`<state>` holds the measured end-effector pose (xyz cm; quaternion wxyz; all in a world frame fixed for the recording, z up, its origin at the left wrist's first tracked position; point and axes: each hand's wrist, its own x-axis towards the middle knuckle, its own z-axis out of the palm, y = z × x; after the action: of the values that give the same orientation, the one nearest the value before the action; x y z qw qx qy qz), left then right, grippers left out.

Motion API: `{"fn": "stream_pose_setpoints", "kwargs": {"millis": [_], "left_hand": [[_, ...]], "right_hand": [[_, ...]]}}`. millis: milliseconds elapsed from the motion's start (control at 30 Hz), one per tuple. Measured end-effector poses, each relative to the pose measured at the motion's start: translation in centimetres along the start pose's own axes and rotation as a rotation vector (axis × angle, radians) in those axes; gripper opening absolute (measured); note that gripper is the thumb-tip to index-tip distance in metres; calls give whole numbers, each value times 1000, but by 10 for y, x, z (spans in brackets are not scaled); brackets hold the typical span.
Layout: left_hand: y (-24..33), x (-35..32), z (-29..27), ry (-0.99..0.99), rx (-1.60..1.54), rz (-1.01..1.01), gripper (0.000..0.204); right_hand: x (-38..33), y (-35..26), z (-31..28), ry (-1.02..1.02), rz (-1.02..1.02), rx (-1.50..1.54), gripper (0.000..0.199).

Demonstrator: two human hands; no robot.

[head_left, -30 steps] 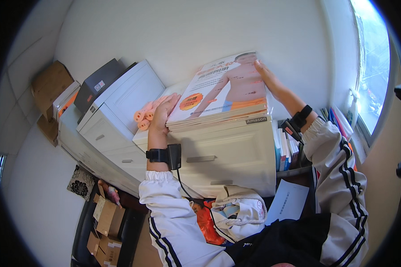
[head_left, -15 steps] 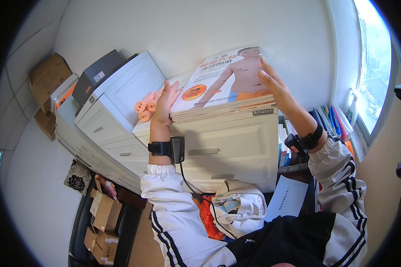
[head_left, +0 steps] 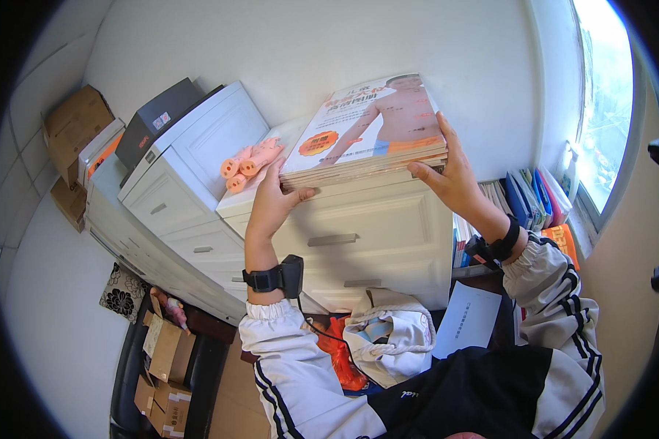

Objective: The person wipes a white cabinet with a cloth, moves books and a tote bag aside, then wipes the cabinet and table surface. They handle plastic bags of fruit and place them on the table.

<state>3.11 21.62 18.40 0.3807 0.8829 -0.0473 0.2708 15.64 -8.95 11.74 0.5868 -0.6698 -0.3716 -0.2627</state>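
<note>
Stack of books (head_left: 377, 135) sits on top of white drawer cabinet (head_left: 366, 234), near its front edge, held at both short ends. Left hand (head_left: 271, 201) grip: fingers curled up against left end of stack, thumb out along the lower front edge, pinching the stack's corner. Right hand (head_left: 450, 175) grip: fingers spread flat up the right side, thumb hooked under the front edge, pressed on the stack. Both wrists wear black bands; sleeves white with black stripes.

Stack lies flat, cover up, long axis running left-right along cabinet front, slightly rising toward the right in view. Top cover shows a figure and an orange round mark.

Just left of the stack, on cabinet top: pink doll limbs (head_left: 249, 161), lying loose, near left hand, not touching the stack as far as visible.

Containers: cabinet drawers all shut, contents not visible. Cardboard boxes (head_left: 161, 366) on floor lower left, flaps open, contents unclear. White cloth bag (head_left: 388, 340) below the cabinet, slumped, contents unclear. Upright folders (head_left: 534, 197) packed right of cabinet by the window.
</note>
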Motion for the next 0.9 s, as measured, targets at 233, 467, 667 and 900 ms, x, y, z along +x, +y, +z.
{"fn": "stream_pose_setpoints", "kwargs": {"millis": [233,467,667,900], "left_hand": [[-10,4,8,62,-77,22,81],[-11,3,12,73,-106,-15,80],[-3,-1,10,80,15,27,76],[-16,2,14,121,110,75,73]], "right_hand": [[0,12,8,36,-59,146,94],[1,12,10,45,-25,394,85],[3,10,12,94,-47,238,74],[4,16,13,116,-71,205,71]]}}
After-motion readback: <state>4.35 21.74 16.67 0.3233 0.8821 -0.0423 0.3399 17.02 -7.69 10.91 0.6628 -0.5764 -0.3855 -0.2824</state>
